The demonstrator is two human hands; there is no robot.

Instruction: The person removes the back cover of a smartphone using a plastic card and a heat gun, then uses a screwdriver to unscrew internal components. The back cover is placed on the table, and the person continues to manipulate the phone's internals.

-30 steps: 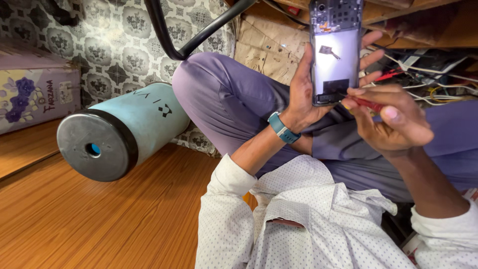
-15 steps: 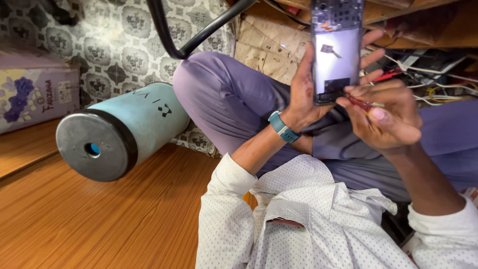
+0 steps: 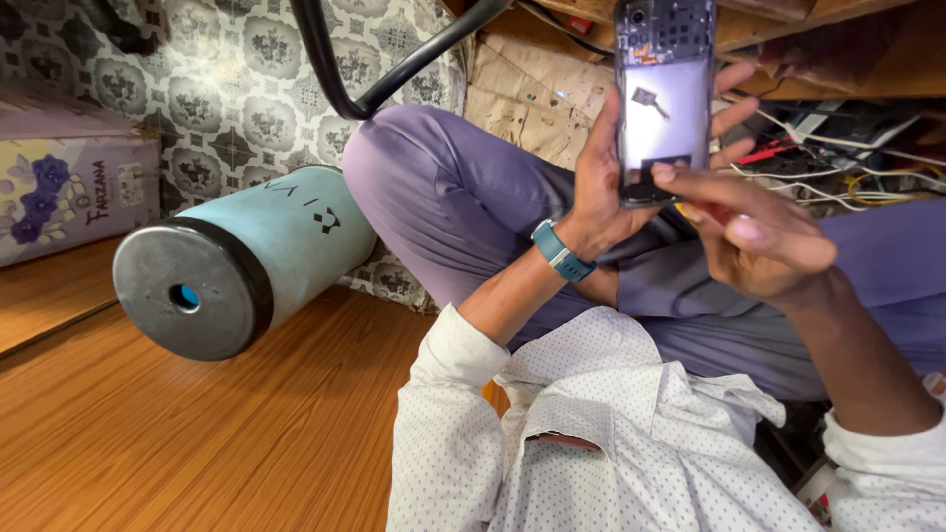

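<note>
- The left hand (image 3: 601,187) grips an opened phone (image 3: 665,99) upright, back cover off, thumb on one edge and fingers wrapped round the other.
- The right hand (image 3: 759,236) is closed in a pinch on a thin red-handled tool (image 3: 714,209), its fingertips touching the lower end of the phone.
- A teal wristband (image 3: 560,251) sits below the phone, on the left wrist.
- Loose wires (image 3: 857,177) lie beside the phone, behind the right hand.
- A blue cylinder (image 3: 246,261) lies on the wooden floor (image 3: 197,443), well apart from the phone.
</note>
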